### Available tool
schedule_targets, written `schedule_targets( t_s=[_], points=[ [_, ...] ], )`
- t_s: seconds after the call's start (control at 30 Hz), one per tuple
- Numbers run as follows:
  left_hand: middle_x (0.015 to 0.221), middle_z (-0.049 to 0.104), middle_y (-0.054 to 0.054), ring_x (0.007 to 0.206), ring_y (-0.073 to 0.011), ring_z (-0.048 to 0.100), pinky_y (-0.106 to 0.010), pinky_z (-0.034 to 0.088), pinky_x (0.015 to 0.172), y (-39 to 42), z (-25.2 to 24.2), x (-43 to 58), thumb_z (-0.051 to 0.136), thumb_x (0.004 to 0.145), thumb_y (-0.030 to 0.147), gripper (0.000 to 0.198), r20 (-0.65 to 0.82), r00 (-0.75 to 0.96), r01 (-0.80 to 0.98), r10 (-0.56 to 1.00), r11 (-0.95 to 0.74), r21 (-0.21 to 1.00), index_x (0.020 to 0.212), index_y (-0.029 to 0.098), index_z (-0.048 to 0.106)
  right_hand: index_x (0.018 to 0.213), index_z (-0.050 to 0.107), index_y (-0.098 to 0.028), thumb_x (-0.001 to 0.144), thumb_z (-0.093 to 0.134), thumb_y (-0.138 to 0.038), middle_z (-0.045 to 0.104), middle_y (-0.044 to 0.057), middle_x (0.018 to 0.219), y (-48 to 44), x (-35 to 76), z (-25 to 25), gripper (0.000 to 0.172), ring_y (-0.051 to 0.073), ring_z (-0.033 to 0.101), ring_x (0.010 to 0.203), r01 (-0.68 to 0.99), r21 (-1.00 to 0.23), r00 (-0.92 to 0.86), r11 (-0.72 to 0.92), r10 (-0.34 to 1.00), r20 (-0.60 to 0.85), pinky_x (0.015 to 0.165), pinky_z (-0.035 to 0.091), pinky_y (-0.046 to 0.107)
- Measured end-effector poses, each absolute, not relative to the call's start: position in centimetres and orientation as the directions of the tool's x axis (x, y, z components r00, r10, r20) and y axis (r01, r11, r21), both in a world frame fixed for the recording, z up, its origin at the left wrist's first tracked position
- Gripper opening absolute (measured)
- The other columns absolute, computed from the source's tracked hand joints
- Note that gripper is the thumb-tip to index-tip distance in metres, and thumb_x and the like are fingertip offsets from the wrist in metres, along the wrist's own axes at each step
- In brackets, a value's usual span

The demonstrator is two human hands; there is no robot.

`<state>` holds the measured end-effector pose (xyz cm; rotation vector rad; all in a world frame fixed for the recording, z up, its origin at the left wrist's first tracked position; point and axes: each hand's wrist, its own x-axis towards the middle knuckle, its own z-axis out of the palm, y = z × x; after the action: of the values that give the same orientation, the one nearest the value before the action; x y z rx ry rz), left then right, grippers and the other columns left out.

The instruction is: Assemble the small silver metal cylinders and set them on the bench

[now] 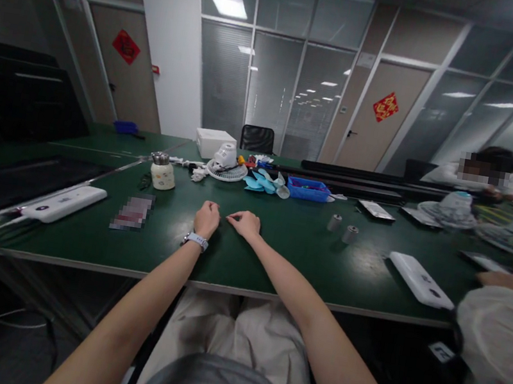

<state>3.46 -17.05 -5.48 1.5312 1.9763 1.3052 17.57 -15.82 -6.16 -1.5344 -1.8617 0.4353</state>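
Observation:
My left hand [207,218] rests on the green table [276,253] curled into a loose fist, a watch on its wrist. My right hand [244,222] lies just beside it with the fingers bent under, touching the tabletop. Nothing shows in either hand. Farther back on the table lie a white fan motor on its round grille [226,164], light blue fan blades [265,182] and a blue tray [308,189] of small parts. A cream bottle [163,172] with a metal cap stands to the left of them.
White power strips lie at the left [64,202] and right [420,279]. Two small grey cylinders [342,228] stand right of my hands. A white box [214,142] sits at the back. Other people work at the right end, one in a white sleeve [497,334].

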Motion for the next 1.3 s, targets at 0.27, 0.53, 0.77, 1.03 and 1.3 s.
schedule_targets(
  t_s=[0.27,0.53,0.77,1.03,1.3],
  points=[
    [0.08,0.072,-0.006,0.089,-0.0249,0.066,-0.031,0.044,0.076,-17.3,-5.3,3.7,0.036,0.09,0.031,0.03,0.246,-0.378,0.603,0.893,0.036,0.797,0.102,0.023,0.063,0.102,0.075,-0.027,0.09,0.053,-0.05,0.064,0.006,0.09,-19.1,26.8,-2.4,0.034,0.019,0.056,0.08,0.83,-0.459,-0.007,0.318,0.828,0.56,0.079,0.038,0.032],
    [0.084,0.072,-0.008,0.089,-0.0261,0.065,-0.032,0.044,0.075,-17.0,-5.4,3.7,0.038,0.09,0.033,0.029,0.25,-0.367,0.635,0.896,0.045,0.771,0.103,0.023,0.062,0.104,0.074,-0.021,0.091,0.051,-0.042,0.064,0.014,0.096,-21.8,44.4,-1.8,0.034,0.027,0.058,0.09,0.746,-0.548,0.662,-0.38,0.516,0.544,0.078,0.038,0.039],
    [0.082,0.073,-0.008,0.091,-0.0262,0.066,-0.032,0.044,0.075,-17.3,-5.3,3.7,0.039,0.09,0.032,0.029,0.254,-0.362,0.649,0.897,0.047,0.76,0.104,0.023,0.063,0.101,0.076,-0.022,0.087,0.057,-0.037,0.067,0.017,0.101,-21.9,46.2,-2.5,0.027,0.031,0.062,0.094,0.612,-0.602,0.789,-0.512,0.451,0.418,0.081,0.042,0.044],
    [0.081,0.072,-0.007,0.089,-0.026,0.066,-0.032,0.044,0.075,-17.6,-5.1,3.8,0.04,0.089,0.03,0.027,0.245,-0.358,0.638,0.901,0.044,0.769,0.102,0.023,0.062,0.12,0.067,-0.022,0.082,0.06,-0.046,0.059,0.02,0.117,-21.8,46.1,-2.7,0.045,0.035,0.05,0.111,0.661,-0.544,0.749,-0.517,0.414,0.517,0.088,0.036,0.049],
    [0.08,0.072,-0.007,0.087,-0.0257,0.066,-0.031,0.044,0.073,-17.5,-5.3,3.8,0.04,0.089,0.03,0.027,0.25,-0.349,0.64,0.903,0.035,0.768,0.102,0.023,0.063,0.138,0.04,-0.012,0.082,0.059,-0.039,0.065,0.018,0.11,-17.9,44.1,-2.1,0.065,0.032,0.037,0.128,0.89,-0.187,0.44,-0.417,0.674,0.593,0.103,0.007,0.06]
  ],
)
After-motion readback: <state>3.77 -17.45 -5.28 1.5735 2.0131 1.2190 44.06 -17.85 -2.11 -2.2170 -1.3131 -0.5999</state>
